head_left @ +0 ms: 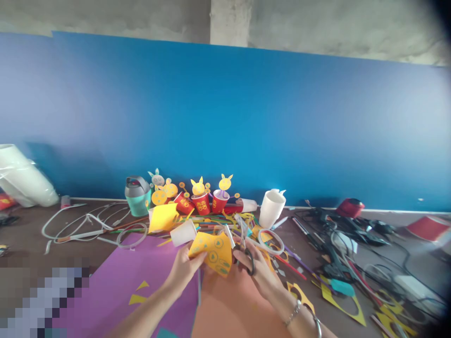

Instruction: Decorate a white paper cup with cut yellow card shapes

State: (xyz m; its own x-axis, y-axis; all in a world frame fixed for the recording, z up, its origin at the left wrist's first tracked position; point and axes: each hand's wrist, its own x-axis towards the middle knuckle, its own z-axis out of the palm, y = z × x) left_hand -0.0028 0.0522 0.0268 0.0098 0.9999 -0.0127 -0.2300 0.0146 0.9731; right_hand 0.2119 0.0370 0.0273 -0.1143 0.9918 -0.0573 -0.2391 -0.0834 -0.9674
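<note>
My left hand (188, 263) pinches the left edge of a yellow paper piece (220, 241) marked with drawn circles and small blue-green shapes. Black-handled scissors (249, 261) are in my right hand (259, 267), blades pointing up and away, just right of the paper. The blades look apart from the paper. Beneath both hands lie a purple sheet (141, 263) and an orange sheet (229, 305). Two small yellow scraps (137, 299) rest on the purple sheet. Right behind the yellow paper, a white paper cup (183, 233) lies on its side.
Red cups (201, 204) with yellow animal-head cutouts stand along the blue wall (225, 117). A teal-grey bottle (138, 197) and stacked white cups (272, 209) flank them. Tape rolls (271, 241), pipe cleaners and cut yellow paper (343, 300) clutter the table, with tangled cables (362, 234) at right.
</note>
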